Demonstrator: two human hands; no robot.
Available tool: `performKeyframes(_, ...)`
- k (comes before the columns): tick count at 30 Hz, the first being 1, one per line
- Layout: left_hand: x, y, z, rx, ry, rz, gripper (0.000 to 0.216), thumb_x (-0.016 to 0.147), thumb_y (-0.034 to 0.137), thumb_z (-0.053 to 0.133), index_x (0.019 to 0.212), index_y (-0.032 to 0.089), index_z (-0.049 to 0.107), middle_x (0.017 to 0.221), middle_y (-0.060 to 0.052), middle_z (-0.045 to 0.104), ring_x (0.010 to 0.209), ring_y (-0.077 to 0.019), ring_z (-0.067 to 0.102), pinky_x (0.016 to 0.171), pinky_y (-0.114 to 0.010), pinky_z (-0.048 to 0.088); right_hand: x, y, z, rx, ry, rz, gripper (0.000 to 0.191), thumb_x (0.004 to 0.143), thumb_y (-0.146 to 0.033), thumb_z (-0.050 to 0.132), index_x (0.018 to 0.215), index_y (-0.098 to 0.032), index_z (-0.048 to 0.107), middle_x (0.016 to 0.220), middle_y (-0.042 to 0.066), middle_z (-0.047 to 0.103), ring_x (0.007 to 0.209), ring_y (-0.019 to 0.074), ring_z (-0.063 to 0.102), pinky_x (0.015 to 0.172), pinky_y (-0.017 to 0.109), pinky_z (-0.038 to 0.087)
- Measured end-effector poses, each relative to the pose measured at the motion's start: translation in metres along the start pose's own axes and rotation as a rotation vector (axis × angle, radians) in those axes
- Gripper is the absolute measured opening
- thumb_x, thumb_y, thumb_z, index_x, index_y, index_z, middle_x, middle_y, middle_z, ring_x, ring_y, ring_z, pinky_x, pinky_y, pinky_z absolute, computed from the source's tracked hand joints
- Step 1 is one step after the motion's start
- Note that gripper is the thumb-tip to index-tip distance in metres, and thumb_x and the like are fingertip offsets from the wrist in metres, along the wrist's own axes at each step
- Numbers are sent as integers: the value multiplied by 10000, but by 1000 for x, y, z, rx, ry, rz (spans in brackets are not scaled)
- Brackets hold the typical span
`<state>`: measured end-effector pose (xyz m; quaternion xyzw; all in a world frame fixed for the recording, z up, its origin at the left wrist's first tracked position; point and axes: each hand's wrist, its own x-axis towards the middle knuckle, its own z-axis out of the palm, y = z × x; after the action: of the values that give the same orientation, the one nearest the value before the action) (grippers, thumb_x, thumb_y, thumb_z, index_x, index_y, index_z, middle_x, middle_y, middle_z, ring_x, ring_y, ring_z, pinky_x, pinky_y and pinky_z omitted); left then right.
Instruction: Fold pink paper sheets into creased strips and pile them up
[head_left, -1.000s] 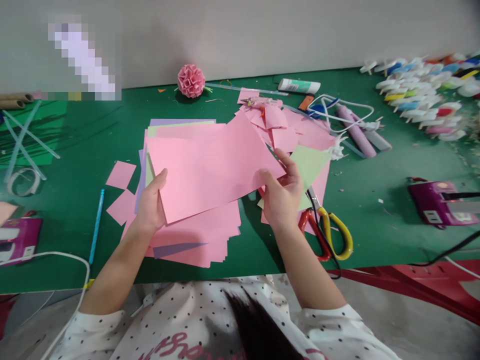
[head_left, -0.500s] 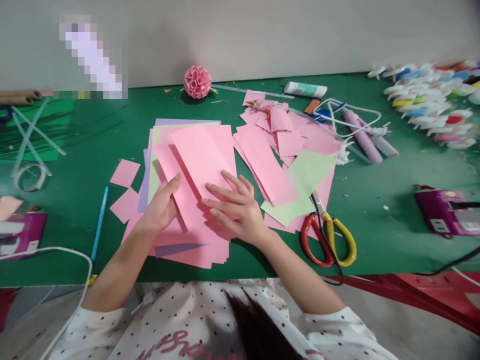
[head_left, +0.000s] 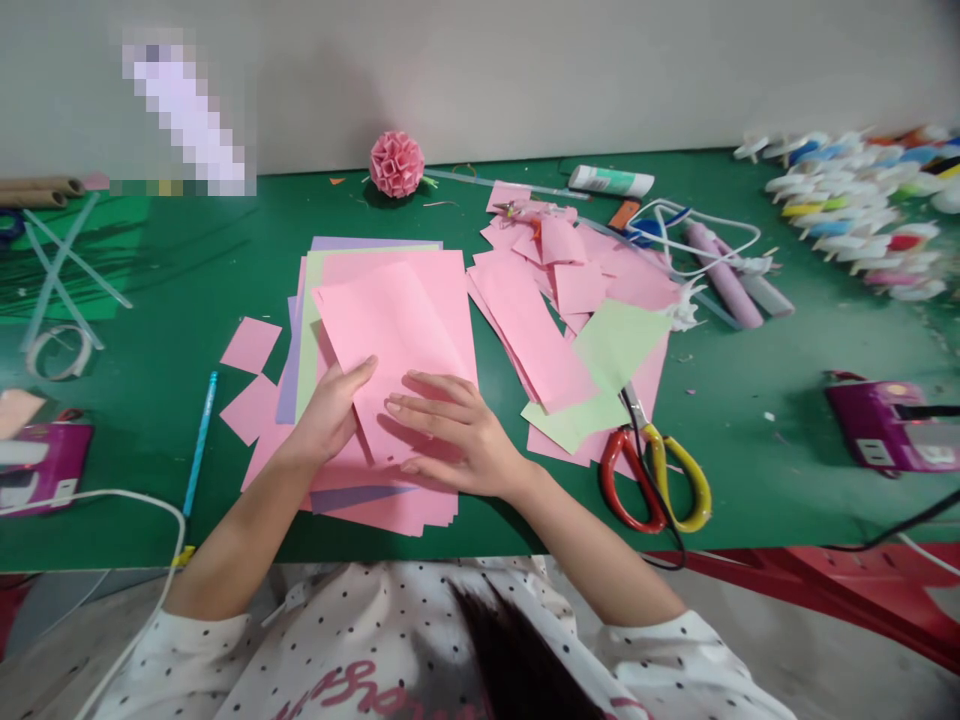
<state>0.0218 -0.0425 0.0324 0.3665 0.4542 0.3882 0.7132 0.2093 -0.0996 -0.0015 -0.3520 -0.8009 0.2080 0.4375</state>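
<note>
A folded pink sheet (head_left: 390, 330) lies on a stack of pink, purple and pale green paper (head_left: 330, 300) on the green table (head_left: 187, 290). My left hand (head_left: 334, 415) holds the folded sheet's lower left edge, thumb on top. My right hand (head_left: 450, 435) lies flat on the sheet's lower part, fingers stretched out and pointing left, pressing it down.
More pink pieces and a pale green sheet (head_left: 611, 360) lie to the right, over red-and-yellow scissors (head_left: 652, 470). A pink paper ball (head_left: 396, 163), a glue stick (head_left: 609, 181), a blue pen (head_left: 199, 440), purple devices (head_left: 885, 425) and small pink squares (head_left: 251, 345) are around.
The large pink sheet that both hands held up has been folded and laid on the stack. My right hand let go of its edge and now presses flat, sliding left.
</note>
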Motion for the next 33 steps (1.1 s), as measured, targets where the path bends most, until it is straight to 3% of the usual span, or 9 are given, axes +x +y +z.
performKeyframes(2, 0, -2, -2, -1, -7, -23, 321, 879, 374, 731, 1135, 181, 735, 1309, -116, 710, 1289, -331, 619, 1057, -445, 515, 1, 0, -6, 106, 58, 46, 455, 938, -395, 691, 1379, -295, 644, 1284, 64, 748, 1336, 281, 606, 1090, 511, 514)
performKeyframes(5, 1, -8, -7, -22, 9, -72, 407, 863, 395, 750, 1202, 173, 715, 1261, -121, 732, 1232, -335, 657, 1024, -464, 537, 0, 3, -16, 191, 259, 239, 338, 963, -301, 644, 1295, -355, 688, 1265, 40, 738, 1308, 256, 619, 1125, 518, 495)
performKeyframes(8, 1, -12, -11, -7, 2, -150, 448, 816, 407, 797, 1180, 155, 727, 1173, -132, 762, 1141, -338, 701, 988, -467, 554, -2, 10, -25, 368, 405, 506, 450, 912, -390, 711, 1351, -392, 612, 1435, 39, 621, 1360, 271, 570, 1134, 534, 483)
performKeyframes(11, -1, -13, -12, 29, -87, -215, 422, 804, 431, 803, 1124, 161, 748, 1113, -128, 777, 1075, -333, 723, 961, -468, 561, -2, 14, -29, 633, 381, 756, 700, 819, -512, 782, 1440, -392, 483, 1460, 63, 595, 1286, 290, 624, 1093, 551, 514)
performKeyframes(14, -4, -12, -9, 75, -180, -245, 370, 821, 435, 783, 1089, 182, 759, 1090, -112, 781, 1059, -314, 721, 954, -447, 556, 3, 11, -29, 833, 321, 927, 727, 776, -512, 815, 1404, -349, 487, 1301, 69, 702, 1160, 295, 694, 1054, 552, 544)
performKeyframes(19, -4, -14, -6, 157, -201, -222, 264, 839, 395, 764, 990, 177, 754, 957, -82, 766, 938, -257, 711, 845, -374, 556, 8, 5, -26, 831, 368, 1016, 627, 715, -473, 863, 1246, -295, 582, 1229, 73, 733, 1103, 323, 716, 978, 541, 593)
performKeyframes(22, 0, -13, -6, 136, -100, -125, 222, 839, 397, 771, 874, 182, 723, 807, -20, 693, 788, -165, 654, 723, -274, 530, 6, 8, -27, 770, 385, 1035, 602, 710, -475, 862, 1218, -291, 596, 1194, 64, 745, 1094, 327, 720, 949, 542, 610)
performKeyframes(25, 4, -10, -8, 94, 37, -15, 244, 826, 431, 793, 821, 204, 703, 785, 17, 629, 708, -98, 583, 603, -193, 469, 5, 11, -28, 755, 388, 1043, 597, 708, -465, 866, 1212, -289, 598, 1164, 55, 753, 1070, 319, 729, 922, 530, 624)
performKeyframes(33, 6, -7, -9, 62, 106, 59, 276, 738, 432, 876, 788, 205, 729, 760, 21, 607, 652, -78, 543, 543, -186, 446, 3, 11, -26, 734, 387, 1055, 613, 676, -468, 883, 1179, -272, 595, 1154, 70, 754, 1041, 312, 732, 919, 531, 625)
